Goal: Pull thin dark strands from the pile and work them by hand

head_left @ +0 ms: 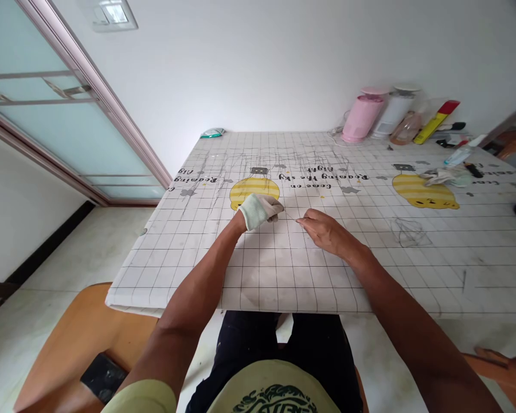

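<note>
Work appears partway along, centred on 1 thin strand (290,216) stretched just right of the left yellow print (258,189) and slightly nearer the person. The gloved left hand (266,211), overlapping the print's near edge, has its fingertips pinched together, apparently on the strand; the bare right hand (320,228), farther right of the print, seems to pinch its other side. Many loose strands (279,156) lie beyond the print, probably left to handle. 1 wire tangle (408,232), well right of the print and nearer the person, may be finished or set aside; I cannot tell which.
</note>
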The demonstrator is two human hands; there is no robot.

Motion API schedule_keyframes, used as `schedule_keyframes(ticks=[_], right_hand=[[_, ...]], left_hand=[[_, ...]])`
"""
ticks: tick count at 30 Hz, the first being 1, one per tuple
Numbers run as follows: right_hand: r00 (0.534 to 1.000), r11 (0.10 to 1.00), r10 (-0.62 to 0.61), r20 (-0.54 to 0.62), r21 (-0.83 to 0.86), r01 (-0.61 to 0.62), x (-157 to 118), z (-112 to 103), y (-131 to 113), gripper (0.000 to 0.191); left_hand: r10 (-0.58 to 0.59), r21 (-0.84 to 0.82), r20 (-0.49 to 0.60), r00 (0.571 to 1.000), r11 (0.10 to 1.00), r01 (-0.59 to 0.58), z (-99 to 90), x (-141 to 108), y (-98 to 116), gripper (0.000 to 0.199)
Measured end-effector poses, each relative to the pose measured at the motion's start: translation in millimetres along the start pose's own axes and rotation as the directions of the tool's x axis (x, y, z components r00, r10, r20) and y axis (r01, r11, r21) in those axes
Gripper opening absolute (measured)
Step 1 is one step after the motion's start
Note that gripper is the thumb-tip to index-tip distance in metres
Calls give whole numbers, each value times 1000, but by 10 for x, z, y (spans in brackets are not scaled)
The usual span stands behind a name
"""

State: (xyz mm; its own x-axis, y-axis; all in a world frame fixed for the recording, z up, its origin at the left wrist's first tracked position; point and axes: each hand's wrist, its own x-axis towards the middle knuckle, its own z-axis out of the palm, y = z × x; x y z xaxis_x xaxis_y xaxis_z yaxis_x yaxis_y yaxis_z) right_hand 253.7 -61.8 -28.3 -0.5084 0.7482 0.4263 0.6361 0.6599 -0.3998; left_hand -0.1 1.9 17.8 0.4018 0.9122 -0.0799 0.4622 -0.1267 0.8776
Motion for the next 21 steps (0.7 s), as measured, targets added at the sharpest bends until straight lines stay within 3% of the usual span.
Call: schedule_keyframes(ticks=[4,9,15,21], right_hand=[[996,995,67,-54,72,-63,-9,43,42,30],[993,987,96,-68,137,-86,4,96,17,30],[949,960,249,-191,179,-216,71,220,-13,23],[962,978,183,-201,136,-158,51,256,32,29]], left_hand=[[-2,-55,-56,998,998,-1,19,28,2,22],[-19,-110,-116,993,994,7,23,87,-47,20],[10,-144,-141,990,989,-30,31,79,-46,22],[7,-160,-135,991,987,-29,31,83,-43,21]])
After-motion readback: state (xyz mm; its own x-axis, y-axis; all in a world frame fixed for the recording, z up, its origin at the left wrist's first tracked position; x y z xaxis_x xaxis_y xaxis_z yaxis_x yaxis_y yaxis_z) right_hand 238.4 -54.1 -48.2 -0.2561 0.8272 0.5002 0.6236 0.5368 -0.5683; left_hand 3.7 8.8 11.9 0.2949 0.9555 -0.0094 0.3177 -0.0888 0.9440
